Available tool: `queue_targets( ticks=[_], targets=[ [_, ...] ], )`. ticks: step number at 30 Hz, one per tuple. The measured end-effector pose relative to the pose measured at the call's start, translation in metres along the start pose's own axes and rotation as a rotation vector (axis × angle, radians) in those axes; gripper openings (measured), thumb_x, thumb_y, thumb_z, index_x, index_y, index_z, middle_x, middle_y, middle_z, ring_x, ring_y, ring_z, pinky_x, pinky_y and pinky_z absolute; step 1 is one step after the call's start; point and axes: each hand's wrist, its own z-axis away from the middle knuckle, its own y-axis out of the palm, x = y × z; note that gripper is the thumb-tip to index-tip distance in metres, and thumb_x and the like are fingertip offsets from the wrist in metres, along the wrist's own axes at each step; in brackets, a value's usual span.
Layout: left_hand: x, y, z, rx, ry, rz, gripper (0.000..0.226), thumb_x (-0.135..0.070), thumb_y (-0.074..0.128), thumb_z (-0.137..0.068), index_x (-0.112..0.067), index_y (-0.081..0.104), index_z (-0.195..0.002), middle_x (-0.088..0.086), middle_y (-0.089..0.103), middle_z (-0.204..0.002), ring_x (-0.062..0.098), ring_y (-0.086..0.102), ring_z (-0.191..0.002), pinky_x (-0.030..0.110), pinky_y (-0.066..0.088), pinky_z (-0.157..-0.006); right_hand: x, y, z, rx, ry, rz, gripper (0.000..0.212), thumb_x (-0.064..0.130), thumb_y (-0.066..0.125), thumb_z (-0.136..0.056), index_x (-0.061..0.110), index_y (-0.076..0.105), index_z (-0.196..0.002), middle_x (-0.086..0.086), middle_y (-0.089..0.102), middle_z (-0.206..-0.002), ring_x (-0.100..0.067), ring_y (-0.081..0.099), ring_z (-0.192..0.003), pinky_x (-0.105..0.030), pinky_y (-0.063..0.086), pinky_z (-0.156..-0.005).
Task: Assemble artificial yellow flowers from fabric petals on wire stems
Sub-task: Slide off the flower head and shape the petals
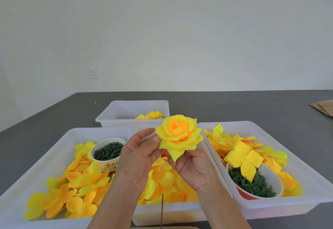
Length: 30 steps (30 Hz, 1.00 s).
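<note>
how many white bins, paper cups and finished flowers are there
white bins: 4
paper cups: 2
finished flowers: 2, one held in both hands, one in the far bin
total: 8

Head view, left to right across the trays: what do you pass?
Loose yellow petals → paper cup of dark green pieces → left hand → assembled yellow flower → right hand → bowl of green calyxes.

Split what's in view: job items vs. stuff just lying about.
Job: assembled yellow fabric flower held by left hand and right hand; thin dark wire stem; loose yellow fabric petals; paper cup of green pieces.
Lying about: flattened brown cardboard; white wall socket.
</note>
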Motion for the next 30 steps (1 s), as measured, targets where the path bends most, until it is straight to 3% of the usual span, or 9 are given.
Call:
queue_targets(
  ticks=[3,9,12,14,18,22,26,28,30],
  targets=[
    [0.0,0.001,0.004,-0.001,0.017,-0.024,0.025,-0.017,0.066,-0.067,-0.004,0.062,-0.088,0.013,0.07,-0.085,0.023,0.068,-0.073,0.033,0.059,-0.067,0.001,-0.001,0.0,0.009,0.001,-0.067,0.031,-0.003,0.057,-0.068,0.0,0.064,-0.098,-0.02,0.063,-0.097,-0.026,0.06,-0.073,-0.026,0.051,-0.05],
    [0.0,0.004,0.01,-0.067,-0.009,-0.237,0.018,-0.022,0.067,-0.081,-0.005,0.066,-0.075,0.016,0.071,-0.083,0.021,0.067,-0.081,0.029,0.05,-0.067,0.001,0.001,0.003,0.096,-0.011,-0.164,0.048,-0.013,0.082,-0.033,-0.003,0.07,-0.078,-0.018,0.065,-0.075,-0.021,0.057,-0.048,-0.026,0.049,-0.043],
    [0.001,0.007,0.012,-0.065,-0.028,-0.257,0.016,-0.018,0.066,-0.082,-0.008,0.065,-0.07,0.015,0.07,-0.082,0.018,0.065,-0.078,0.028,0.051,-0.067,0.001,0.003,0.003,0.053,-0.011,-0.123,0.019,-0.006,0.064,-0.059,-0.001,0.071,-0.075,-0.016,0.066,-0.076,-0.02,0.058,-0.049,-0.025,0.048,-0.043],
    [0.0,0.009,0.011,-0.066,-0.04,-0.254,0.015,-0.013,0.065,-0.083,-0.01,0.065,-0.068,0.013,0.066,-0.079,0.016,0.062,-0.074,0.028,0.051,-0.068,0.001,0.002,0.002,0.036,-0.006,-0.115,0.019,-0.002,0.057,-0.065,0.0,0.071,-0.078,-0.017,0.066,-0.081,-0.02,0.058,-0.051,-0.025,0.049,-0.043],
    [-0.001,0.008,0.011,-0.091,-0.054,-0.236,0.021,-0.01,0.064,-0.084,-0.013,0.065,-0.063,0.008,0.064,-0.072,0.014,0.06,-0.07,0.028,0.05,-0.067,0.0,0.002,0.003,0.018,0.003,-0.112,0.02,-0.004,0.055,-0.066,0.0,0.067,-0.082,-0.017,0.064,-0.078,-0.021,0.058,-0.05,-0.025,0.049,-0.043],
    [0.002,0.008,0.013,-0.146,-0.049,-0.223,0.021,-0.022,0.064,-0.085,-0.011,0.071,-0.069,0.005,0.071,-0.074,0.014,0.064,-0.076,0.03,0.05,-0.068,0.0,0.002,0.002,-0.008,0.007,-0.107,0.021,-0.003,0.052,-0.07,0.001,0.063,-0.088,-0.016,0.063,-0.082,-0.021,0.058,-0.053,-0.023,0.049,-0.045],
    [-0.003,0.01,0.018,-0.127,-0.008,-0.282,0.024,-0.039,0.073,-0.064,-0.015,0.073,-0.064,0.001,0.072,-0.073,0.012,0.065,-0.077,0.031,0.051,-0.074,0.0,0.003,0.0,-0.044,0.022,-0.091,0.024,-0.004,0.053,-0.07,0.001,0.063,-0.092,-0.017,0.059,-0.09,-0.021,0.054,-0.065,-0.023,0.049,-0.045],
    [-0.004,0.012,0.019,-0.116,-0.007,-0.299,0.018,-0.032,0.077,-0.06,-0.015,0.072,-0.062,0.005,0.07,-0.075,0.014,0.064,-0.078,0.032,0.05,-0.079,-0.001,0.002,0.0,-0.049,0.02,-0.103,0.024,-0.005,0.052,-0.068,0.0,0.063,-0.09,-0.017,0.06,-0.085,-0.02,0.056,-0.056,-0.023,0.049,-0.044],
    [-0.005,0.015,0.018,-0.121,-0.017,-0.3,0.009,-0.016,0.075,-0.07,-0.011,0.071,-0.063,0.009,0.066,-0.075,0.016,0.059,-0.077,0.032,0.048,-0.079,-0.001,0.002,0.0,-0.04,0.011,-0.12,0.02,-0.005,0.055,-0.066,-0.002,0.067,-0.083,-0.017,0.064,-0.078,-0.018,0.057,-0.047,-0.023,0.049,-0.044]
  ],
)
